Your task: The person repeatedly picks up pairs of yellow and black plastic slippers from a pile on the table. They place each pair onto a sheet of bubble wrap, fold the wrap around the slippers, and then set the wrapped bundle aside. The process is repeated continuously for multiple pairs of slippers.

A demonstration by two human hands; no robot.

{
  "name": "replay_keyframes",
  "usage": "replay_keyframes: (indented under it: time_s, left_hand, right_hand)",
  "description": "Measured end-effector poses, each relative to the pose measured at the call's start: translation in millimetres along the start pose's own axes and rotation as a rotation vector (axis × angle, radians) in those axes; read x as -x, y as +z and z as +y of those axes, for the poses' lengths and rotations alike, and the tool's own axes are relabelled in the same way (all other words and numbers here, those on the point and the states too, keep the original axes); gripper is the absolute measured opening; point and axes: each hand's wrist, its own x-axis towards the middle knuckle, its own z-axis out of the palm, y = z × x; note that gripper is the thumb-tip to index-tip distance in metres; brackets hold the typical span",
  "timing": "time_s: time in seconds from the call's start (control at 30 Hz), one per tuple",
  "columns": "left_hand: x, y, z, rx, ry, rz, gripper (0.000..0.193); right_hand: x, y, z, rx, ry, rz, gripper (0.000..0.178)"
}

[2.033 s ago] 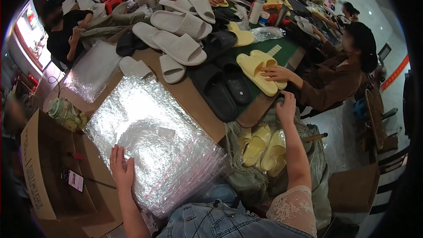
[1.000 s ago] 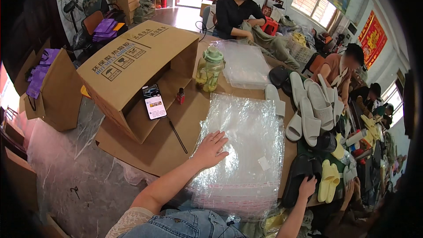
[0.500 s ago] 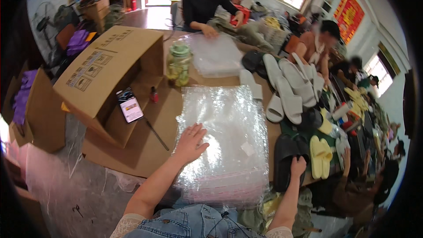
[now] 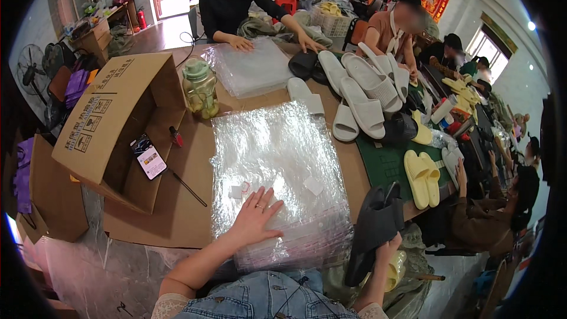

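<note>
A stack of clear plastic bags (image 4: 274, 147) lies on the cardboard-covered table in front of me. My left hand (image 4: 255, 218) rests on its near part with the fingers spread. My right hand (image 4: 387, 250) grips a pair of black slippers (image 4: 369, 224) by one end, tilted up at the table's near right edge. Beyond them, a pair of yellow slippers (image 4: 420, 177) sits on a green mat (image 4: 381, 168). Grey slippers (image 4: 360, 106) are piled farther back, with one more grey slipper (image 4: 306, 97) by the far edge of the bags.
On the left stands a cardboard box (image 4: 112, 118) on its side, with a phone (image 4: 151, 162), a small red bottle (image 4: 176, 136) and a glass jar (image 4: 201, 90) nearby. Across the table a co-worker's hand (image 4: 239, 43) touches another bag stack (image 4: 254, 70). Other people work at the right.
My right hand has raised the black slippers off the table's edge and tipped them up. My left hand has slid nearer to me over the bags. The whole view has shifted.
</note>
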Motion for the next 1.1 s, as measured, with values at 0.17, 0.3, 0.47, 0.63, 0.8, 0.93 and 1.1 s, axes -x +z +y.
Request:
replay_keyframes:
  time_s: [0.17, 0.3, 0.47, 0.63, 0.8, 0.93, 1.1]
  left_hand:
    - [-0.4, 20.0, -7.8, 0.006, -0.007, 0.158, 0.048]
    - [-8.3, 19.1, -11.4, 0.149, -0.039, 0.223, 0.035]
    - [-24.3, 7.9, -5.6, 0.288, -0.161, 0.243, 0.034]
    - [-35.0, -12.2, 9.3, 0.436, -0.168, 0.181, 0.041]
    - [-25.2, -19.6, 21.0, 0.289, 0.051, 0.191, 0.04]
    - [-20.8, -32.5, 46.8, 0.379, 0.162, 0.1, 0.042]
    - [-18.3, -48.4, 62.2, 0.434, 0.246, 0.088, 0.044]
  right_hand:
    - [1.7, 22.4, -69.1, 0.098, -0.155, -0.243, 0.024]
    - [-1.4, 35.9, -101.7, 0.003, -0.207, -0.481, 0.034]
    - [0.4, 46.2, -110.4, 0.089, -0.375, -0.874, 0.025]
    - [-2.9, 67.4, -118.3, 0.39, -0.402, -1.062, 0.025]
    - [0.7, 81.0, -133.1, 0.447, -0.384, -0.996, 0.032]
    - [6.9, 120.4, -133.3, 0.422, -0.381, -0.898, 0.03]
    - [13.5, 187.3, -108.7, 0.308, -0.584, -0.745, 0.027]
